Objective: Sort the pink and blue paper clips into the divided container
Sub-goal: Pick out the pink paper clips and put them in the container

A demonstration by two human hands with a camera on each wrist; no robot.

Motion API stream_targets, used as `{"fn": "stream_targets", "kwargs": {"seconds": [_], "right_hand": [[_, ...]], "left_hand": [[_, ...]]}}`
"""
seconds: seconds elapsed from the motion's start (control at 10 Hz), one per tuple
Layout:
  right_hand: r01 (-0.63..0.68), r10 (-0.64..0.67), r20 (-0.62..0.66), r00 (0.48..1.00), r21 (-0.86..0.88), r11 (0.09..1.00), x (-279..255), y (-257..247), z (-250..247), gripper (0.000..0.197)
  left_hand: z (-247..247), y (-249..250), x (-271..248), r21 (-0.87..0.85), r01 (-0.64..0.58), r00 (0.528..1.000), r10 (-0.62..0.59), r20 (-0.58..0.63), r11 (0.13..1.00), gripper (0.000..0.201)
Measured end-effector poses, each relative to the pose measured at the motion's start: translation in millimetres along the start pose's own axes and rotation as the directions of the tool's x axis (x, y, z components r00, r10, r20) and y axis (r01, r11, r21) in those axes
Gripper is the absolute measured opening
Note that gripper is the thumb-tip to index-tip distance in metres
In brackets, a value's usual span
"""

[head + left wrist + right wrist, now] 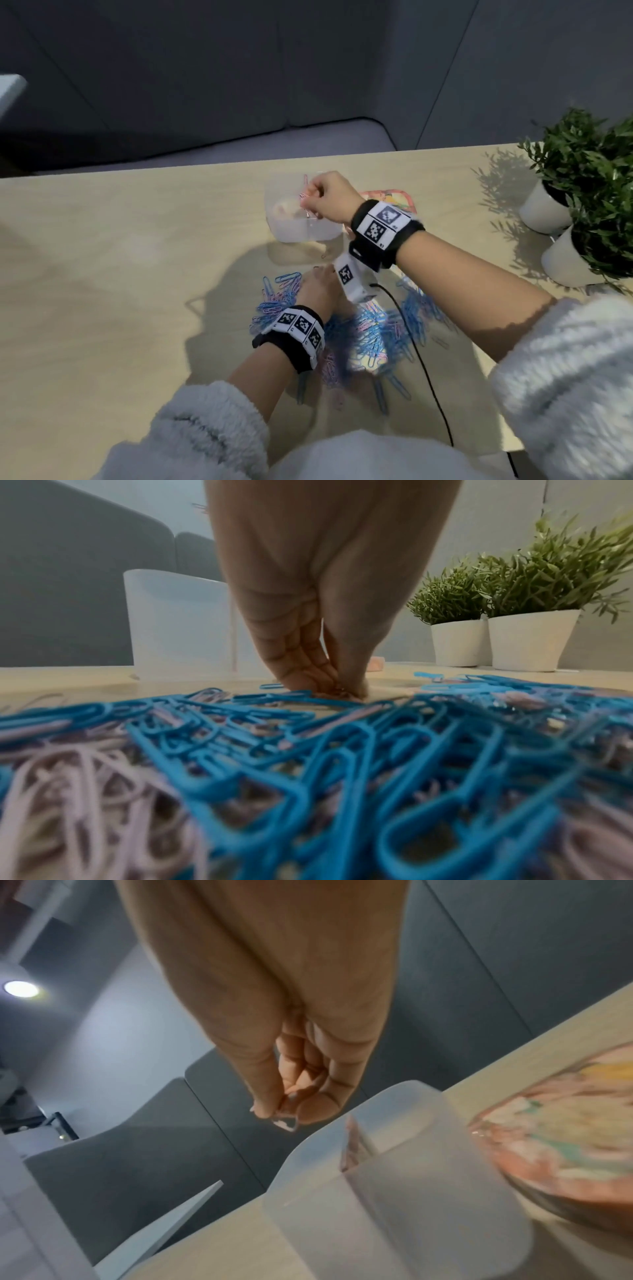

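A big heap of blue and pink paper clips [376, 329] [308, 750] lies on the wooden table in front of me. Beyond it stands the translucent divided container [301, 236] [178, 626] [394, 1191], with pink clips in its far compartment [352, 1148]. My right hand [317, 198] [284, 1112] hovers over the container's far side and pinches a few pink clips [305, 186] between thumb and fingers. My left hand [318, 274] [337, 692] reaches down at the heap's far edge; its fingertips and thumb close on a pale pink clip on the table.
Two potted green plants in white pots [548, 205] [575, 257] [459, 642] stand at the table's right. A colourful pink-rimmed pouch [397, 197] [565, 1137] lies right of the container. A black cable [421, 359] runs across the heap. A grey sofa sits past the far edge.
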State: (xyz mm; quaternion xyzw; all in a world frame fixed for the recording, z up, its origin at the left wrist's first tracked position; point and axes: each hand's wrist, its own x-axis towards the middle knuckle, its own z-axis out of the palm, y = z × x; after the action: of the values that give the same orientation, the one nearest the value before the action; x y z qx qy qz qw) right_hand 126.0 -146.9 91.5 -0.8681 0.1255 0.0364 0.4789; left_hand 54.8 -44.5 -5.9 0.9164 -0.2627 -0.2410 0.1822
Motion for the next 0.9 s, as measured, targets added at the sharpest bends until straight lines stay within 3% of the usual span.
{"fn": "stream_targets", "kwargs": {"seconds": [0.1,0.2,0.3,0.4,0.5,0.6,0.7,0.8,0.9], "right_hand": [[-0.012,0.01,-0.041,0.999,-0.054,0.998,21,-13,15,0.016],[-0.055,0.053,-0.064,0.997,-0.041,0.998,33,-11,25,0.006],[-0.082,0.083,-0.036,0.996,0.026,0.996,30,-8,24,0.018],[-0.053,0.08,-0.125,0.989,0.205,0.977,13,-4,9,0.022],[-0.054,0.146,-0.191,0.971,0.417,0.907,-12,19,-11,0.025],[-0.147,0.211,-0.144,0.967,0.363,0.92,-42,58,-18,0.031],[-0.245,0.262,-0.101,0.96,0.153,0.957,-72,89,-13,0.032],[-0.223,0.216,-0.06,0.974,-0.141,0.965,-93,110,-4,0.028],[-0.223,0.228,-0.011,0.974,-0.259,0.94,-110,122,-1,0.018]], "left_hand": [[3,-1,-4,-0.088,0.086,0.996,-0.089,-0.022,0.992,0.045],[7,-7,0,-0.245,0.15,0.987,-0.159,-0.016,0.958,0.045],[-5,-3,-6,-0.252,0.097,0.993,-0.11,-0.04,0.963,0.033],[-19,-3,-8,0.05,-0.214,0.957,0.219,-0.189,0.976,0.018],[-45,-14,1,-0.056,-0.209,0.946,0.187,-0.265,0.976,0.014],[-87,-25,15,-0.115,-0.212,0.854,0.127,-0.504,0.971,0.013],[-115,-35,34,-0.032,-0.185,0.836,0.141,-0.53,0.982,0.015],[-123,-42,46,0.006,-0.1,0.916,0.094,-0.39,0.995,0.024],[-111,-45,37,0.12,-0.205,0.833,0.237,-0.501,0.972,0.023]]}}
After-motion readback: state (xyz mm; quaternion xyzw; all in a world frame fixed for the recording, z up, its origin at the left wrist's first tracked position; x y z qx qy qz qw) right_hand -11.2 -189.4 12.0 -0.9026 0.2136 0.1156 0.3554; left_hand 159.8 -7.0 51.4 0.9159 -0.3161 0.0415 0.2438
